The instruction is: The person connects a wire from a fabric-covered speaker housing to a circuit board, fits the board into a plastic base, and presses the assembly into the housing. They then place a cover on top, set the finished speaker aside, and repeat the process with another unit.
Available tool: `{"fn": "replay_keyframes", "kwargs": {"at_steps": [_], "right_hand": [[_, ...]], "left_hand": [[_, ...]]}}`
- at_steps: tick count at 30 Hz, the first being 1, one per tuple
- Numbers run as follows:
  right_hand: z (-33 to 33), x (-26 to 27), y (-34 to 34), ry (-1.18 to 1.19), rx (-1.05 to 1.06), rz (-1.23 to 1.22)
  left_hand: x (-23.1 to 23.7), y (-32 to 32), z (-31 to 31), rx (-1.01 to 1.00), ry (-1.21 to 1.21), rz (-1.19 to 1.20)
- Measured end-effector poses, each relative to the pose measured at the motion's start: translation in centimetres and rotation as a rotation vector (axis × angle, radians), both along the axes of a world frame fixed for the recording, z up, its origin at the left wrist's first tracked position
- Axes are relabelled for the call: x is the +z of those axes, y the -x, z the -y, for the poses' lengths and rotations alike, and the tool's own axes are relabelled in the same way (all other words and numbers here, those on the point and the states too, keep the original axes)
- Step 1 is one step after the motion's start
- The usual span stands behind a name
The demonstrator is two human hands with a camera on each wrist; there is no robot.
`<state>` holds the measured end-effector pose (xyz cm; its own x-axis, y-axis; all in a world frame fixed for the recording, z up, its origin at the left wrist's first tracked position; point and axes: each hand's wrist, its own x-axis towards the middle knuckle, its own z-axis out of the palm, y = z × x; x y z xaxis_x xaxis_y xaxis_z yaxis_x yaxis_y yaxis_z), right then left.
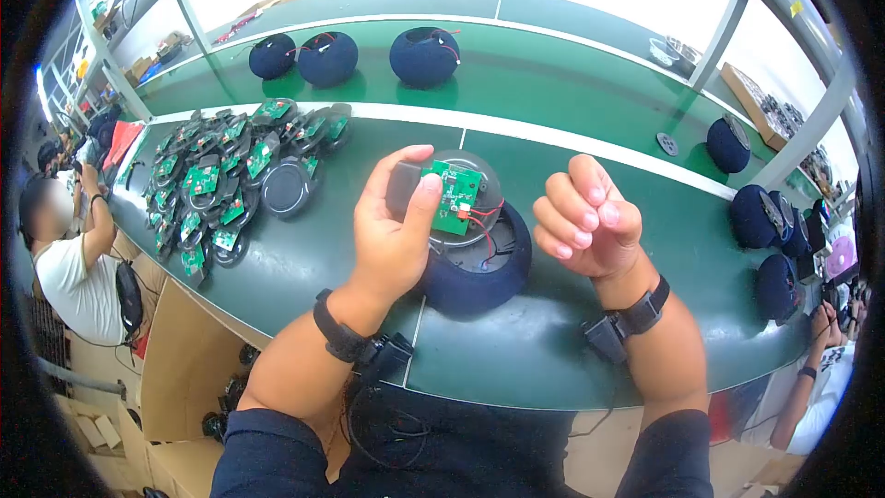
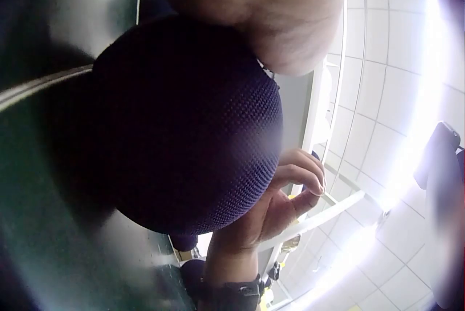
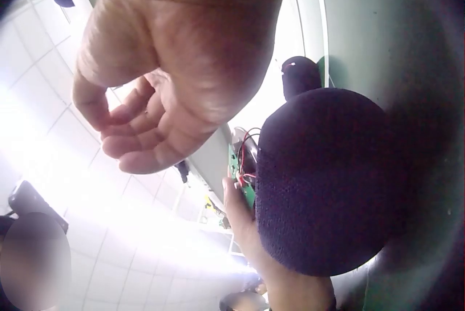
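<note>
While the left hand (image 1: 383, 231) pinches a green board (image 1: 454, 198) between thumb and fingers, right hand (image 1: 592, 221) curled with thumb against index finger, board over a blue shell (image 1: 475, 293) with wires (image 1: 486, 258) inside, carton (image 1: 184, 341) below the bench (image 1: 572, 341), black parts (image 1: 230, 397) within.

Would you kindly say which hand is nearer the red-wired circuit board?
Left: the left hand grips the part carrying the circuit board; the right hand is apart, to its right.

Head view bright, fisheye-bent; wrist views: ceiling light (image 2: 430, 57) glaring, fabric body (image 2: 189, 122) shadowed.
</note>
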<state>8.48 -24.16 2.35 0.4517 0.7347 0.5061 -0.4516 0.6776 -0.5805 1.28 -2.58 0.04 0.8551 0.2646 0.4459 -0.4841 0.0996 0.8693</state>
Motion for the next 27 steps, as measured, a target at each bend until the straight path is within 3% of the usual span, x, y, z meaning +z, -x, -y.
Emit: {"fn": "replay_keyframes", "kwargs": {"at_steps": [27], "right_hand": [[0.04, -0.40, -0.63, 0.019, -0.064, 0.009]], "left_hand": [[-0.65, -0.33, -0.36, 0.018, 0.011, -0.002]]}}
